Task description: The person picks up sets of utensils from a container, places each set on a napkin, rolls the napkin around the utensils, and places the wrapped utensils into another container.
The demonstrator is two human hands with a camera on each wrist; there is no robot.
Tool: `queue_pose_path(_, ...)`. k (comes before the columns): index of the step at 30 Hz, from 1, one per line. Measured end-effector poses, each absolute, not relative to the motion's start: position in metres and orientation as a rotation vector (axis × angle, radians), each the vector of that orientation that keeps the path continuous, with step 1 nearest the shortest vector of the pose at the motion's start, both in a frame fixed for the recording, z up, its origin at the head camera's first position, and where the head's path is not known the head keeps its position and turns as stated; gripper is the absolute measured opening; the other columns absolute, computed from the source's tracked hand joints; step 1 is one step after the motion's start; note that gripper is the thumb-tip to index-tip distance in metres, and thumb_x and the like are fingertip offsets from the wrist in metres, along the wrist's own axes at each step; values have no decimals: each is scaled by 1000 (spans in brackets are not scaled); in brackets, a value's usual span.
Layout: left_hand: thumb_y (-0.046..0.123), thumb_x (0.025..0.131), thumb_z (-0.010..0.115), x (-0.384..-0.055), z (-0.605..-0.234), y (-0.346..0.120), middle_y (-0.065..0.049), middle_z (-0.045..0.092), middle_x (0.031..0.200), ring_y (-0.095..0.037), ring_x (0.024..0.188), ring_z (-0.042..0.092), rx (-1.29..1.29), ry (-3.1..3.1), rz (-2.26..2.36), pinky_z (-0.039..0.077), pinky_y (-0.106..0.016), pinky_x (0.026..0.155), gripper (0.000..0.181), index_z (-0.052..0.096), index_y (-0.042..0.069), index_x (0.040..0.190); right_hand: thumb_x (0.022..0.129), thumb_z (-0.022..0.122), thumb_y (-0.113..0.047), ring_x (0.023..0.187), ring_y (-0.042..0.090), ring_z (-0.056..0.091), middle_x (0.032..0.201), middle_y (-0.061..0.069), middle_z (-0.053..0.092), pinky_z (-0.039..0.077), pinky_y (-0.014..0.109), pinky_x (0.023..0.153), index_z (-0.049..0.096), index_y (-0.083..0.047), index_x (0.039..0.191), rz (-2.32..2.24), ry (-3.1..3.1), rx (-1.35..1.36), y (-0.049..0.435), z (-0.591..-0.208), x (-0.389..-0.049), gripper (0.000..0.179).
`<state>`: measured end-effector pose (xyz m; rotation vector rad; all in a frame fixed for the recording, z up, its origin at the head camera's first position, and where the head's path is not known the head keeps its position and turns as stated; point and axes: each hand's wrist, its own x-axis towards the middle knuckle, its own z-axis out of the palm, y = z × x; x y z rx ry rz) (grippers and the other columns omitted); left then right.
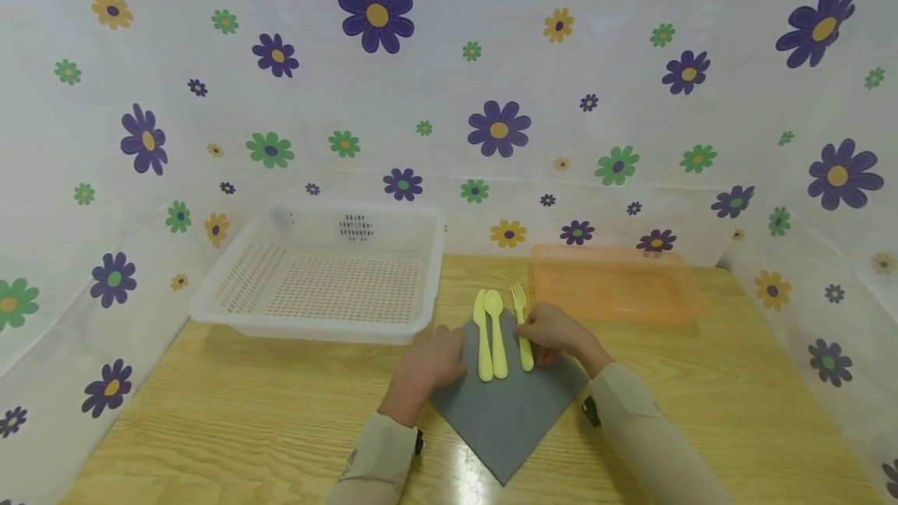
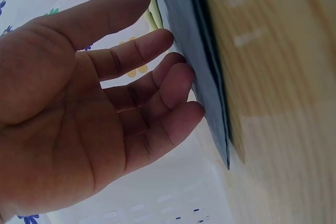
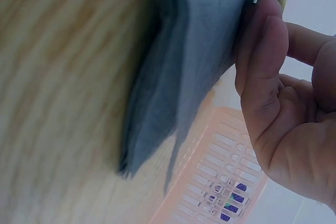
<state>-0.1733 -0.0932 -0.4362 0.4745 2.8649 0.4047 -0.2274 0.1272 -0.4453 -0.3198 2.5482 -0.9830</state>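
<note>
Overhead, in the head view only: yellow knife point(image 1: 484, 345) and yellow spoon point(image 1: 498, 345), side by side on a folded grey cloth point(image 1: 505, 431) between the two sets of fingers; white basket point(image 1: 319, 329), beyond and left of the left fingers; orange basket point(image 1: 624, 312), beyond the right ones. Left hand point(image 1: 431, 357): palm bared only to its wrist camera, fingers point(image 2: 139, 53) loosely spread, tips at the cloth's edge. Right hand point(image 1: 557, 333): forearm slanting inward, fingers bent, pinching the handle of the yellow fork point(image 1: 525, 349), which lies over the cloth.
</note>
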Motion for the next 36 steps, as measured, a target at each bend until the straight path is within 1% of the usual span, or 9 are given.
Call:
queue_pose_path(5, 8, 87, 67, -174, -437, -94, -12, 56, 88, -20, 74, 50, 475, 2854, 401, 50, -36, 64, 17, 61, -2, 99, 95, 58, -12, 40, 15, 58, 48, 7, 60, 51, 30, 42, 59, -3, 60, -968, 2549, -316, 126, -445, -228, 35)
queue_pose_path(12, 9, 86, 67, -173, -437, -94, -12, 57, 90, -20, 75, 51, 471, 2859, 385, 50, -36, 64, 18, 61, -1, 99, 96, 59, -15, 41, 15, 58, 48, 6, 59, 51, 30, 42, 59, -5, 62, -939, 2544, -313, 126, -450, -229, 36)
queue_pose_path(20, 11, 87, 68, -176, -441, -94, -12, 56, 90, -20, 75, 51, 463, 2843, 377, 50, -36, 64, 17, 61, 0, 98, 97, 59, -17, 40, 15, 57, 46, 4, 57, 50, 30, 42, 56, -7, 58, -958, 2541, -281, 124, -453, -230, 40)
queue_pose_path(31, 12, 89, 66, -177, -439, -94, -15, 58, 95, -21, 78, 52, 459, 2830, 398, 51, -38, 67, 21, 61, -1, 104, 97, 59, -17, 41, 14, 56, 47, 3, 55, 49, 29, 42, 57, -5, 60, -948, 2555, -255, 123, -448, -226, 39)
queue_pose_path(36, 11, 88, 67, -176, -437, -94, -13, 57, 91, -20, 77, 51, 474, 2844, 394, 50, -37, 66, 18, 61, -1, 100, 96, 59, -17, 41, 13, 53, 47, 1, 53, 46, 26, 40, 54, -8, 57, -919, 2579, -285, 122, -447, -224, 41)
